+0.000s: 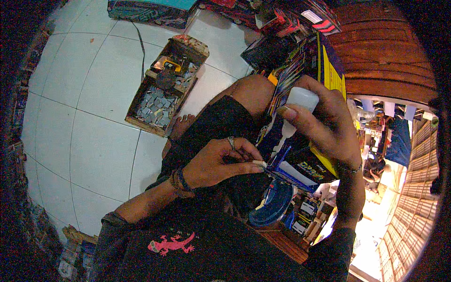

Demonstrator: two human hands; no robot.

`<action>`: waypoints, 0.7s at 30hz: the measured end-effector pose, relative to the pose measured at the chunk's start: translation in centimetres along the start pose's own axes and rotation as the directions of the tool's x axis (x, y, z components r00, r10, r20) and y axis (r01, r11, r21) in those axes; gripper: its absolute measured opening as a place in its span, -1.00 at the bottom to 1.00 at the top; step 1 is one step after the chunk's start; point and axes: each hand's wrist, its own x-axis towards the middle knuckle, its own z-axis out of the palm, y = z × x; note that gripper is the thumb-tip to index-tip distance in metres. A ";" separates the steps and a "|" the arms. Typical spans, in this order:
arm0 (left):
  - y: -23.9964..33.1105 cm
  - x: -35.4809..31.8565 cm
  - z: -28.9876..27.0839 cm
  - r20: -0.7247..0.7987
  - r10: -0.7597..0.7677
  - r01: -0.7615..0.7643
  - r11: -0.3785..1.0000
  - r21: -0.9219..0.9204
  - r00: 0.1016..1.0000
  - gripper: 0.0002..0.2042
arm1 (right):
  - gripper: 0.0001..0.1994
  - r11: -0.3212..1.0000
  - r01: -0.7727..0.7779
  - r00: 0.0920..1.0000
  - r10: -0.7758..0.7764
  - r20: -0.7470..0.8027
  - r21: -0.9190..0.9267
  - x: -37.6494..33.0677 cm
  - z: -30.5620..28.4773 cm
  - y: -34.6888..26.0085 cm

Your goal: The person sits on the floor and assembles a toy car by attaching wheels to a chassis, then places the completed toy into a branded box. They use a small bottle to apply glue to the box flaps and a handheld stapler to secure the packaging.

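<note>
My right hand (pixel 326 124) is wrapped round a small white squeeze bottle (pixel 303 97), its thin nozzle tilted downward. Just under the nozzle lies the near edge of a dark blue and yellow printed carton (pixel 331 70), which slants across my lap. At that edge my left hand (pixel 213 162) pinches a small pale piece (pixel 259 164) between thumb and forefinger. Whether the piece touches the carton I cannot tell. The nozzle tip is apart from my left fingers.
On the tiled floor stands a wooden box (pixel 133 123) with many flat grey pieces and a yellow-handled tool (pixel 172 64). A turquoise box (pixel 155 10) sits farther back. Beside my lap are a blue tub (pixel 271 209) and a brown wooden panel (pixel 385 51) at the right.
</note>
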 end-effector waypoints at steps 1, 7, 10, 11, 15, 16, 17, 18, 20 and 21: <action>-0.1 0.0 0.0 -0.001 -0.009 0.009 1.000 -0.013 1.000 -0.83 | -0.75 0.999 0.006 1.000 -0.006 0.005 -0.041 0.0 0.0 0.0; -0.3 0.0 0.1 -0.004 -0.015 0.015 0.999 -0.035 1.000 -0.82 | -0.74 0.999 0.000 1.000 0.001 0.023 -0.036 -0.1 -0.1 0.3; -0.2 -0.1 0.1 0.000 -0.038 0.038 0.999 -0.024 0.999 -0.82 | -0.74 0.999 0.024 1.000 -0.023 0.011 -0.043 -0.1 0.1 0.6; -0.2 -0.1 0.1 -0.001 -0.034 0.034 0.999 -0.025 0.999 -0.82 | -0.74 0.998 0.039 0.999 -0.039 0.006 -0.042 -0.1 0.2 0.7; -0.1 -0.2 0.2 -0.002 -0.042 0.042 0.999 0.017 0.999 -0.82 | -0.74 0.997 0.047 0.999 -0.047 0.003 -0.064 -0.4 0.1 0.7; 0.0 -0.2 0.2 -0.001 -0.043 0.043 0.999 0.008 0.999 -0.82 | -0.74 0.995 0.053 0.999 -0.053 0.005 -0.089 -0.4 0.1 0.7; 0.0 -0.2 0.3 -0.001 -0.044 0.044 0.999 -0.001 0.999 -0.81 | -0.74 0.994 0.071 0.997 -0.071 0.006 -0.086 -0.4 0.1 0.6; 0.0 -0.2 0.3 -0.001 -0.045 0.045 0.999 -0.011 0.999 -0.81 | -0.74 0.995 0.082 0.997 -0.082 0.007 -0.051 -0.4 0.1 0.6; -0.1 -0.3 0.3 -0.003 -0.036 0.036 0.999 0.011 0.999 -0.81 | -0.75 0.997 0.061 0.998 -0.060 0.011 -0.056 -0.5 0.2 0.5; -0.1 -0.3 0.3 -0.003 -0.031 0.031 0.999 0.022 1.000 -0.81 | -0.75 0.997 0.075 0.997 -0.075 0.015 -0.014 -0.5 0.1 0.5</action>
